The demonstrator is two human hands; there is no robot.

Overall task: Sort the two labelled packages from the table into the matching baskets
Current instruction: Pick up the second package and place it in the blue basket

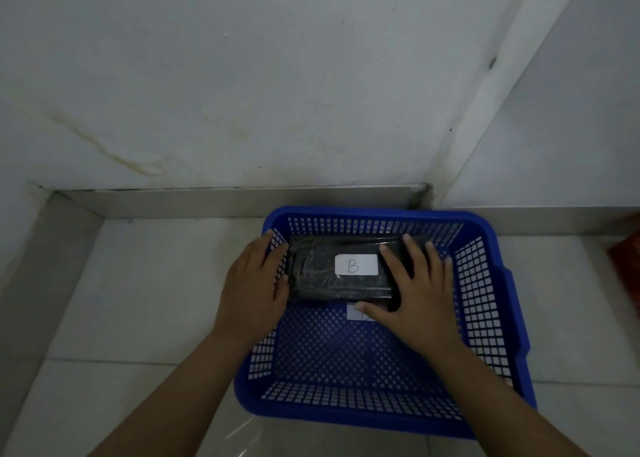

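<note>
Blue perforated plastic basket (485,304) on pale tiled floor (145,304). Inside, at far end, black plastic-wrapped rectangular package (322,280) with white "B" label (356,264). Left hand (254,287) flat against its left end, right hand (419,290) spread over its right end.

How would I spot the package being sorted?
Find the blue basket on the pale floor by the wall corner. At its far end, between both hands, lies a black plastic-wrapped package. Its white label reads "B".
</note>
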